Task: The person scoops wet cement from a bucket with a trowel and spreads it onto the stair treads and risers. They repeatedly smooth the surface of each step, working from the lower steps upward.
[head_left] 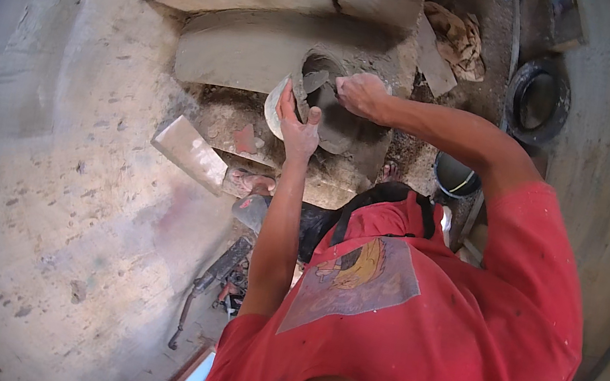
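Note:
In the upper middle is a round, grey-lined hole (328, 103) in a mud- or cement-coloured block. My left hand (300, 135) is at its left rim, with fingers stretched and thumb apart. Those fingers lie against a pale, curved piece (275, 110) smeared with grey material. From the right, my right hand (363, 95) reaches over the hole, its fingers closed. A flat grey blade-like tool (315, 80) extends from it towards the left hand; the grip is hidden in the fist.
Stepped grey masonry (264, 46) rises beyond the hole. A pale slab (190, 153) lies near my foot. To the right are a black round tub (538, 100), a dark bucket (454, 175) and a crumpled brown sack (456, 42). Metal tools (215, 268) lie at lower left.

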